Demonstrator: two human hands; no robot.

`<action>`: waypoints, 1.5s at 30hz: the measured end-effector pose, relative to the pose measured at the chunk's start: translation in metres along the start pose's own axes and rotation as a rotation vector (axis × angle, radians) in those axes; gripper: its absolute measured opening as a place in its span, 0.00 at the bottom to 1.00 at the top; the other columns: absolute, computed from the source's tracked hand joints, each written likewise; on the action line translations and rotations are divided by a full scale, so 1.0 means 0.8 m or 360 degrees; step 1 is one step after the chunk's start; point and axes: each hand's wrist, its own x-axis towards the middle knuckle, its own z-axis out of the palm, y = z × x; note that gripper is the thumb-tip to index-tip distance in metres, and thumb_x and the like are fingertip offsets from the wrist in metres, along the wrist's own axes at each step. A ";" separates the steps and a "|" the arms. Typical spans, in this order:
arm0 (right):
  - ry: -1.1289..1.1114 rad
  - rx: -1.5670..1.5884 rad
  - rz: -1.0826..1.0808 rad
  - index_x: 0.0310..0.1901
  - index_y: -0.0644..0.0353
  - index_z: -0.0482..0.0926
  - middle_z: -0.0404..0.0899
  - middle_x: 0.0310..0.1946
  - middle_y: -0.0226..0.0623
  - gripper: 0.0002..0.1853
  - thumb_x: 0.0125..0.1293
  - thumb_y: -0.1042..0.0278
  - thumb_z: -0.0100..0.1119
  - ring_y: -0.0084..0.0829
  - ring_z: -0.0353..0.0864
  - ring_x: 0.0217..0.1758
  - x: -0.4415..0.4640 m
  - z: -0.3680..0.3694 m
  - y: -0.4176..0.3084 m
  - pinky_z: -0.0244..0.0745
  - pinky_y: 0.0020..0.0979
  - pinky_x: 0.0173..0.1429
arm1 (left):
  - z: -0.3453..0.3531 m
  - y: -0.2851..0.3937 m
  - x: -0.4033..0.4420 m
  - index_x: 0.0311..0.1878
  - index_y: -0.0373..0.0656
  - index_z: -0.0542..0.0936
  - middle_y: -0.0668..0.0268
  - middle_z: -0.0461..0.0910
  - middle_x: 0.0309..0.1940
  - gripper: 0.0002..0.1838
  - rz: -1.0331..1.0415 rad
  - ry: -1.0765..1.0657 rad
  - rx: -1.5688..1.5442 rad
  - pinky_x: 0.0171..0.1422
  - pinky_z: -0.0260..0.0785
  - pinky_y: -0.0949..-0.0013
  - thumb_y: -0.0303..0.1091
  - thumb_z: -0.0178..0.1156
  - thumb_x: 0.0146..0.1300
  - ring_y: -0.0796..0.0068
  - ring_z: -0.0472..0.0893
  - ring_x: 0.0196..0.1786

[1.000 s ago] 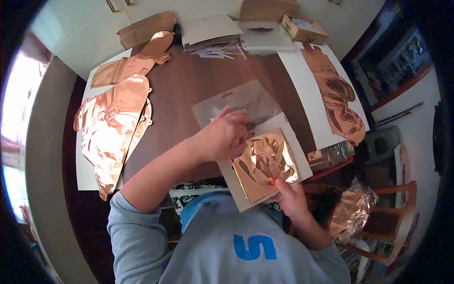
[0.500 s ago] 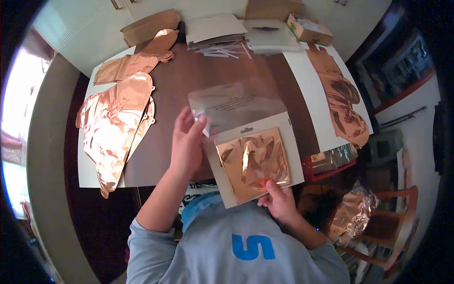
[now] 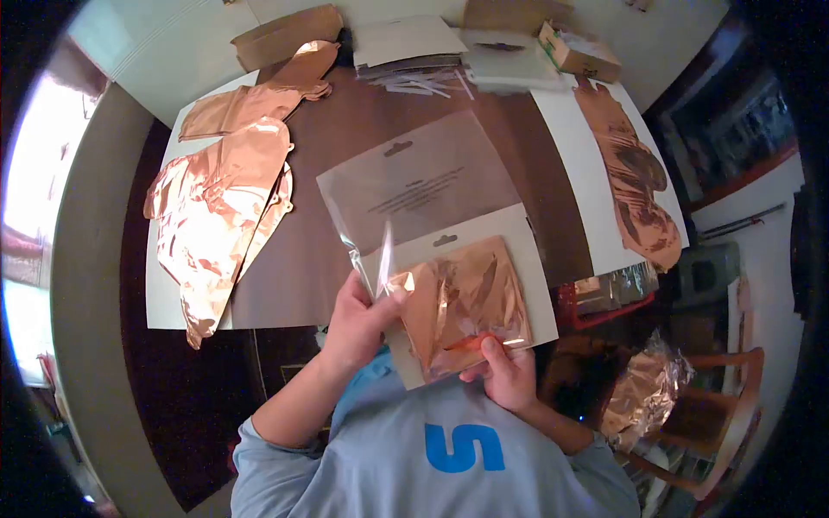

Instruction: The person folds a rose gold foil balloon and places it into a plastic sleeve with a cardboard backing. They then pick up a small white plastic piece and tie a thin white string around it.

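Observation:
A clear plastic bag with a hang hole and small print on its upper part is held in front of my chest. Inside its lower part lies a white card, with a folded copper-coloured foil balloon against it. My left hand is closed on the bag's left side, thumb over the front. At the lower right corner, my right hand pinches the bag and card between thumb and fingers. A small orange-red item shows near my right thumb; its kind is unclear.
Flat copper foil balloons lie on the table's left, and more foil lies on the right. Stacked cards, clear bags and a small box stand at the back. A chair holds wrapped foil.
My left hand has moved down from the bag's upper left to its left side, beside the card. The bag's clear upper part now lies flatter and fully spread. My right hand keeps its grip.

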 end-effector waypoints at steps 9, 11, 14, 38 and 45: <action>0.0211 -0.0197 0.0046 0.48 0.65 0.74 0.80 0.38 0.40 0.19 0.63 0.58 0.61 0.27 0.80 0.28 0.007 0.010 -0.008 0.77 0.25 0.21 | 0.009 -0.010 -0.001 0.60 0.38 0.66 0.61 0.76 0.51 0.22 -0.0227 0.0029 -0.0276 0.56 0.73 0.63 0.23 0.53 0.62 0.70 0.78 0.50; 0.0238 -0.0200 0.0081 0.47 0.65 0.74 0.80 0.37 0.39 0.19 0.63 0.58 0.61 0.27 0.79 0.28 0.006 0.011 -0.009 0.76 0.25 0.21 | 0.009 -0.005 0.002 0.60 0.38 0.67 0.61 0.76 0.50 0.22 -0.0330 0.0044 -0.0307 0.55 0.73 0.63 0.23 0.52 0.61 0.69 0.79 0.50; 0.0125 -0.0040 0.0077 0.48 0.62 0.73 0.80 0.38 0.38 0.15 0.64 0.65 0.60 0.27 0.81 0.29 0.009 -0.004 0.001 0.80 0.27 0.23 | 0.000 -0.009 0.007 0.60 0.38 0.68 0.61 0.77 0.49 0.22 -0.0413 -0.0014 -0.0303 0.54 0.74 0.63 0.24 0.52 0.60 0.68 0.79 0.49; -0.0116 -0.0054 0.0484 0.51 0.67 0.72 0.82 0.39 0.49 0.18 0.73 0.59 0.45 0.33 0.84 0.33 0.047 -0.036 -0.021 0.80 0.30 0.36 | -0.009 0.034 0.169 0.64 0.39 0.68 0.48 0.63 0.66 0.25 0.1174 -0.0573 0.2188 0.74 0.49 0.51 0.39 0.53 0.65 0.49 0.57 0.72; -0.0008 -0.0151 0.0428 0.49 0.67 0.73 0.82 0.38 0.48 0.16 0.74 0.61 0.43 0.34 0.84 0.33 0.041 -0.039 -0.020 0.80 0.31 0.37 | -0.013 0.027 0.186 0.62 0.39 0.70 0.49 0.64 0.65 0.23 0.1138 -0.0800 0.2248 0.75 0.43 0.48 0.39 0.49 0.67 0.50 0.57 0.72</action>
